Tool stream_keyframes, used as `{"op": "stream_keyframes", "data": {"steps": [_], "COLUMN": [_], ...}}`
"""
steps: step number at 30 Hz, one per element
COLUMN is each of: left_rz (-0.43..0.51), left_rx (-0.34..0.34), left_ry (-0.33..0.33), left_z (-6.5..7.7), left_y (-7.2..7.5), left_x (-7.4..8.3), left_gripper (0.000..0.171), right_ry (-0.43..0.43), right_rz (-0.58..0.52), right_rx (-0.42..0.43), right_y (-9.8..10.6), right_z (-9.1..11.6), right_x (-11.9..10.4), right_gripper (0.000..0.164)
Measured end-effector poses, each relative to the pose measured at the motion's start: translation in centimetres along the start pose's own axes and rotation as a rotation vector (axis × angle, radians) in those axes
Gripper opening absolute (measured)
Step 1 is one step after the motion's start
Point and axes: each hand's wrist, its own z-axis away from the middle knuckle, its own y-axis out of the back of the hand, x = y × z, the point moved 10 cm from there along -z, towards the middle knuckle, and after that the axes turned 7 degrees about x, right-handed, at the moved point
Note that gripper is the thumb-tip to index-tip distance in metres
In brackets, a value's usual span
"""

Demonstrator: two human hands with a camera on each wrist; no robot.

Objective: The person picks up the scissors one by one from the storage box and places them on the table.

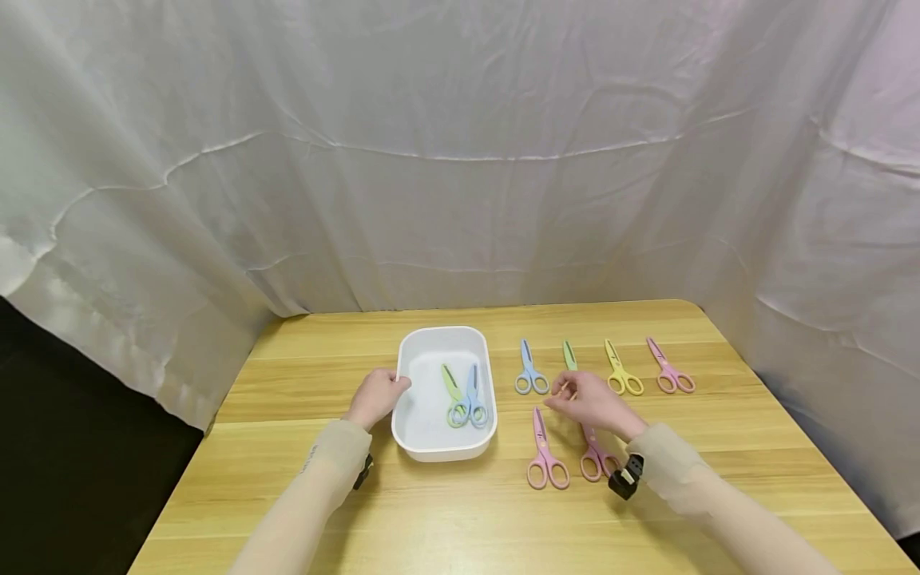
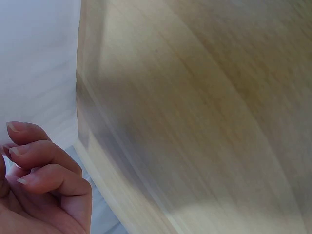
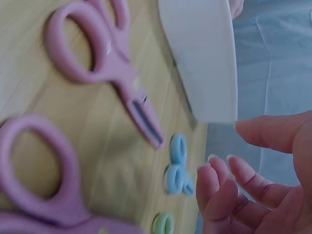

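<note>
My left hand point(image 1: 377, 395) grips the left rim of a white plastic tub point(image 1: 424, 391), thumb over the edge and fingers along the outer wall. Inside the tub lie green scissors point(image 1: 453, 385) and light blue scissors point(image 1: 472, 391), partly overlapping. My right hand point(image 1: 596, 403) hovers over the scissors on the table, thumb and fingers apart and holding nothing in the right wrist view. It partly hides green scissors point(image 1: 570, 355) and pink scissors point(image 1: 592, 457). More pink scissors point(image 1: 542, 447) lie to its left, nearer the front.
In the back row on the wooden table point(image 1: 460, 519) are blue scissors point(image 1: 528, 369), yellow scissors point(image 1: 620, 369) and pink scissors point(image 1: 668, 367). A grey-white curtain point(image 1: 474, 200) hangs behind the table and along its sides.
</note>
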Motion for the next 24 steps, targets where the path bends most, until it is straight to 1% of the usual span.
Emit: {"op": "stream_keyframes", "data": {"steps": [5,13,17,24], "left_rz": [0.003,-0.005,-0.005,-0.011], "left_rx": [0.003,0.004,0.003,-0.001], "left_ry": [0.006,0.009,0.021,0.024], "left_z": [0.0,0.0,0.0,-0.1], "left_y": [0.1,0.0,0.0,-0.1], "left_x": [0.0,-0.1,-0.2,-0.2], "left_gripper": [0.033,0.033,0.031,0.031], "right_ry": [0.047,0.127,0.161,0.194], "right_rz": [-0.007,-0.091,-0.082,-0.056], "right_rx": [0.019,0.049,0.060,0.050], "right_y": [-0.6,-1.4,-1.9,-2.7], "right_z": [-0.6,-1.1,-1.3,-1.6], "right_x": [-2.1,-4.9,-6.2,-8.3], "right_gripper": [0.021,0.021,0.021,0.024]}}
